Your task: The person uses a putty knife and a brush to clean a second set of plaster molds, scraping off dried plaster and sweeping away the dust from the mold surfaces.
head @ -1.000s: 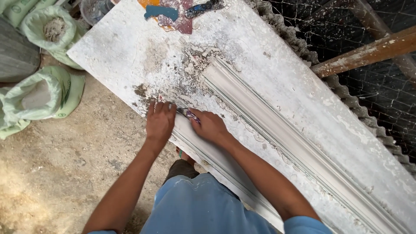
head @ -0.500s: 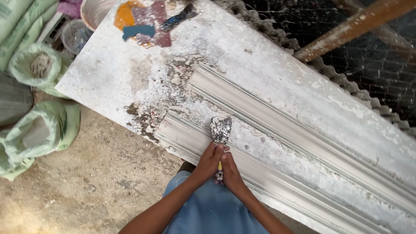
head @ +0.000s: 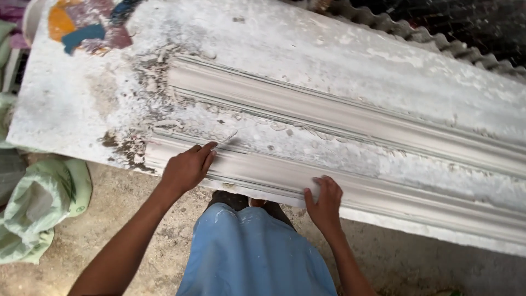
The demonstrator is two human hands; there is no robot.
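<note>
On the near edge of the tabletop: two long white plaster mouldings are laid side by side, running from left to far right.
Near moulding: set along the near edge, its left end beside crumbled plaster scraps.
Far moulding: laid parallel, just beyond a rough plaster strip.
Left hand: fingers are closed on a thin metal blade, whose tip is laid on the near moulding's left end.
Right hand: fingers spread apart, pressed on the near moulding's near edge; nothing is gripped.
Left side: green sacks are seen on the dirt floor.
Far right: corrugated sheet.
</note>
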